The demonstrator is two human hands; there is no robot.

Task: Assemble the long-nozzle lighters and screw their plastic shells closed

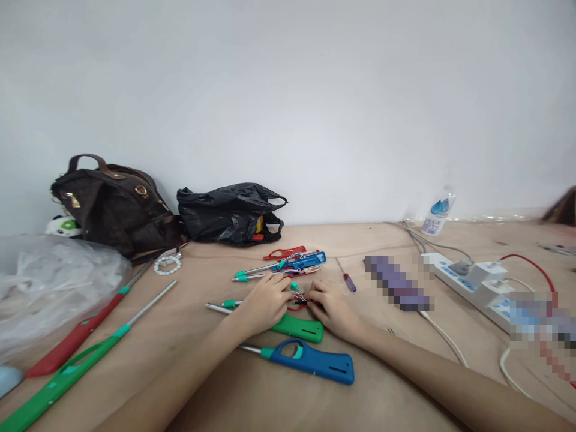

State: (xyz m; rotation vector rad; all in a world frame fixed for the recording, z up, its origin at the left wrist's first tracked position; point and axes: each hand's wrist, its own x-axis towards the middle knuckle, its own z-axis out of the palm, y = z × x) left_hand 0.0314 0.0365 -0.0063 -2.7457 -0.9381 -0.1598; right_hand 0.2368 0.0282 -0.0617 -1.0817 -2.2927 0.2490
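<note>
My left hand [266, 301] and my right hand [335, 309] face each other at mid-table, fingers closed. Between their fingertips lie thin red and white wires [297, 296] with a small dark part. The right fingertips pinch at the wires; what the left fingers grip is hidden. Just below, partly under the left hand, is a green gas lighter [301, 329] with a long metal tube. A whole blue lighter [319, 364] lies nearer me. Behind the hands rest opened blue lighter shells [310, 261] with wires showing and a red shell [285, 253].
A purple-handled screwdriver [350, 282] lies right of the shells. Red [74, 336] and green [58, 381] lighters lie left beside a clear plastic bag [58, 288]. At the back stand a dark bag [121, 210] and black plastic bag [220, 210]. A power strip [468, 288] with cords is right.
</note>
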